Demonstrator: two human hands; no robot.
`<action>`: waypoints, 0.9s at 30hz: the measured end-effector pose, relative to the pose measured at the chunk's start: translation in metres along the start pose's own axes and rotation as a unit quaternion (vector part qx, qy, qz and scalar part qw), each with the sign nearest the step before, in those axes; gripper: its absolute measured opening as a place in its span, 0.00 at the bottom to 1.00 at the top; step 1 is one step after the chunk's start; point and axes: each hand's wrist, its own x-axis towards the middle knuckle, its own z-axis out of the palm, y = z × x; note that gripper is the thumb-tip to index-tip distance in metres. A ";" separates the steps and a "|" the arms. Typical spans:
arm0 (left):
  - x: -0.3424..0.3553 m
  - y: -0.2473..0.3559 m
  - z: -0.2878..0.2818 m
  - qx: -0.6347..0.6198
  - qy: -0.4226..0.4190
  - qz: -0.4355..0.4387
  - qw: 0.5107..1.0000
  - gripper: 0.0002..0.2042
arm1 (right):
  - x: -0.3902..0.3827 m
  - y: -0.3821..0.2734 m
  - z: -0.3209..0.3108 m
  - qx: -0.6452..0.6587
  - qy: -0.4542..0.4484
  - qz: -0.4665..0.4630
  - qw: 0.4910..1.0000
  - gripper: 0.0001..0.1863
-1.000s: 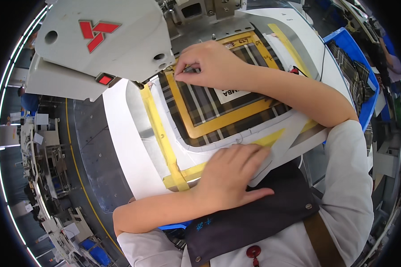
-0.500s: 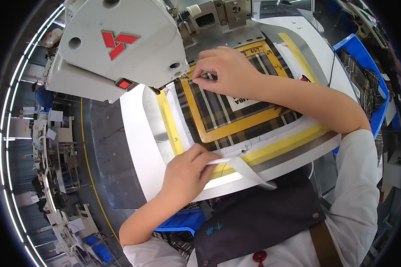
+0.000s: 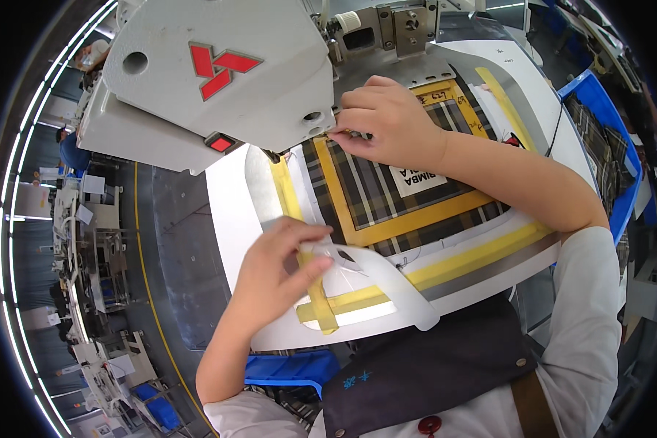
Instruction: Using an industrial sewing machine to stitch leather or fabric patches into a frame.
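A curved white strip (image 3: 394, 281) lies across the near left corner of the sewing template, its left end at the thumb and fingers of my left hand (image 3: 277, 266). Thumb and forefinger are spread around that end, and the exact grip is partly hidden. My right hand (image 3: 387, 120) is by the sewing machine head (image 3: 219, 80), thumb and forefinger pinched near its lower right edge. Whatever is in the pinch is too small to make out. Below that hand, a yellow frame (image 3: 409, 225) rests on plaid fabric (image 3: 369, 193) bearing a white printed label (image 3: 420, 182).
Yellow tape strips (image 3: 482, 255) border the white template board (image 3: 230, 219). A blue bin (image 3: 620, 190) of plaid fabric stands at the right, and another blue bin (image 3: 292, 369) sits below the board. Metal clamp parts (image 3: 394, 69) stand behind my right hand.
My left hand has moved left and opened its thumb from its fingers; the white strip has shifted left and turned with it. My right hand stays pinched by the machine head. The view has shifted slightly.
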 end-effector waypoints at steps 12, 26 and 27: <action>0.092 -0.039 0.004 -0.315 0.213 -0.098 0.920 0.13 | 0.003 -0.003 0.005 -0.008 0.007 0.030 0.999 0.08; 0.102 -0.042 0.012 -0.359 0.250 -0.043 0.898 0.15 | 0.003 -0.005 0.009 -0.003 0.021 0.045 0.999 0.09; 0.101 -0.043 0.012 -0.359 0.250 -0.043 0.898 0.15 | 0.003 -0.005 0.009 -0.005 0.014 0.047 0.999 0.09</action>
